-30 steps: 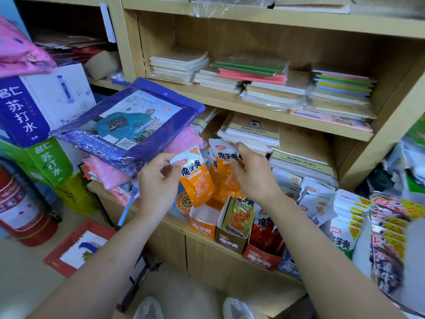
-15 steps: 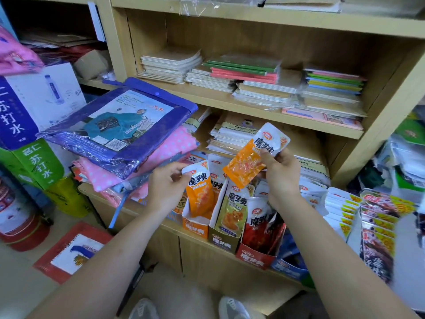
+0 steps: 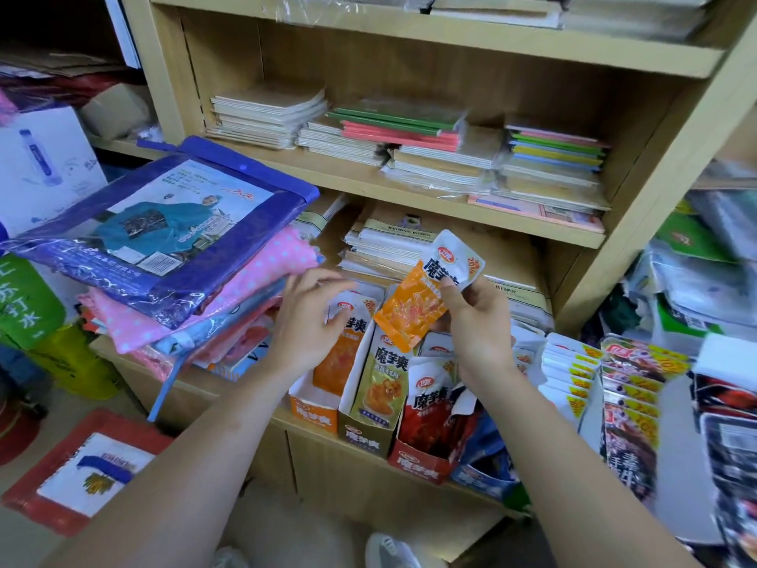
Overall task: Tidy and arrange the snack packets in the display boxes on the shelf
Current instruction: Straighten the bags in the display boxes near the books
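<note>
My right hand (image 3: 479,325) pinches an orange packet (image 3: 413,309); my left hand (image 3: 307,321), fingers relaxed, touches the boxed packets (image 3: 353,315), which forced insertion could crumple or topple.

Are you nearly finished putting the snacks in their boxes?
About halfway, I think. The olive cardboard display box looks neat, its packet upright. The right hand holds one orange-and-white foil snack packet, not yet boxed, while the left hand touches packets in the orange cardboard display box. The red cardboard display box looks jumbled and needs tidying.
</note>
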Demonstrator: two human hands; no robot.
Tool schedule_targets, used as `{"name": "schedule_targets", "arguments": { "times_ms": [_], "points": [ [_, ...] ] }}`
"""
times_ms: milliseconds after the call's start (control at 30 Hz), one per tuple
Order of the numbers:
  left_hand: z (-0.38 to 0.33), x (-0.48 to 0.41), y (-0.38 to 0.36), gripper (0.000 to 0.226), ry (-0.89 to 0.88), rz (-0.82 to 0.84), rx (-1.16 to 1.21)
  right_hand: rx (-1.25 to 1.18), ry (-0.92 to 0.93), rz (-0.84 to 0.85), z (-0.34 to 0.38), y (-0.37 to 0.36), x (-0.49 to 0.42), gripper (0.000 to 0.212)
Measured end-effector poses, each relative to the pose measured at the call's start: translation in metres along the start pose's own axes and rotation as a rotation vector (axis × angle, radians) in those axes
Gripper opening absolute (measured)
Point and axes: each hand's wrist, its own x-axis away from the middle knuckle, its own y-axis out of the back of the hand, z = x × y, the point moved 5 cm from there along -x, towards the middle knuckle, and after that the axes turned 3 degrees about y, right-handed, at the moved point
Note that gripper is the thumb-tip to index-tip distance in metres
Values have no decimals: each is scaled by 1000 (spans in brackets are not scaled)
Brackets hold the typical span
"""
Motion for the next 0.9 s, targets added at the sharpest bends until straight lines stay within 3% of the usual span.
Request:
{"name": "schedule_targets", "arguments": {
  "times_ms": [200,333,533,667,900],
  "points": [
    [2,2,-6,43,-82,46,-328,23,-9,-18,-3,3,0,19],
    [2,0,-2,34,-68,83,-323,68,-27,-12,-8,1,-1,26],
    [1,-3,-2,24,-58,176,-303,94,-23,3,-10,-1,2,20],
    [4,-4,5,13,-101,88,-297,79,-10,-1,-6,0,4,20],
    [-6,-7,10,16,-47,-146,-70,73,19,-10,-2,0,6,14]
  ]
}}
